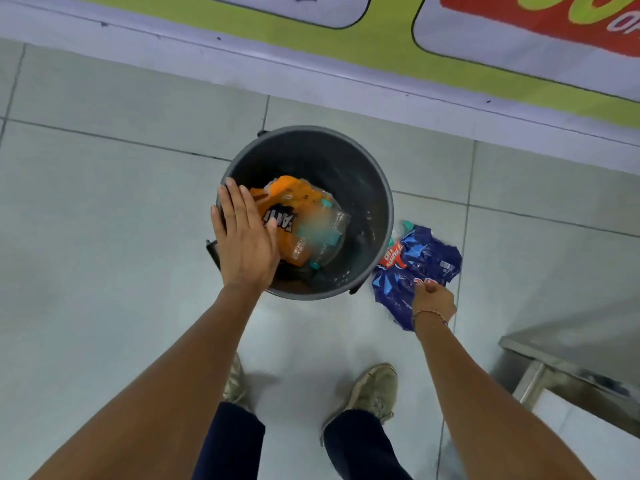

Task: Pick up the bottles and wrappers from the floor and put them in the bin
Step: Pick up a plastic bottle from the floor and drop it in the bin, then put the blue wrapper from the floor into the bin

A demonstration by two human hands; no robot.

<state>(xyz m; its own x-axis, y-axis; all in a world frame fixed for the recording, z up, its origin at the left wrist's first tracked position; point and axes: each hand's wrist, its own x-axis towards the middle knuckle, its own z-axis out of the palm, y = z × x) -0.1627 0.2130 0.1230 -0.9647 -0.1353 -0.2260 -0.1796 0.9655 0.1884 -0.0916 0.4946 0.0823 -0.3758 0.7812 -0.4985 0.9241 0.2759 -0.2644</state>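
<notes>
Lying crumpled on the tiled floor (104, 237) just beside the bin's right side, blue wrapper (417, 271), with what looks like a clear bottle (401, 228) tucked at its far edge against the bin wall, though too hidden to call for certain. Pinched at its near edge by the right hand (433, 301), fingers curled shut on the foil, wrapper not yet lifted clear of the tiles. Inside the grey bin (377, 188), an orange wrapper (291, 202) and clear bottles with teal caps (325, 223) already heaped to the left half. Spread flat and empty above the bin's near-left rim, left hand (244, 237), palm down over the orange wrapper, gripping nothing, possibly pressing the pile down or steadying the rim. Step in hand, by judgement: gathering the last litter on the right. Next move likely calling for a lift over the right rim and a drop into the open right half of the bin, where dark bare wall shows. Room tight on that side: metal table leg (530, 375) near the right forearm, printed banner (346, 39) along the wall behind the bin, both shoes (375, 389) planted close in front; open tiles only to the left.
</notes>
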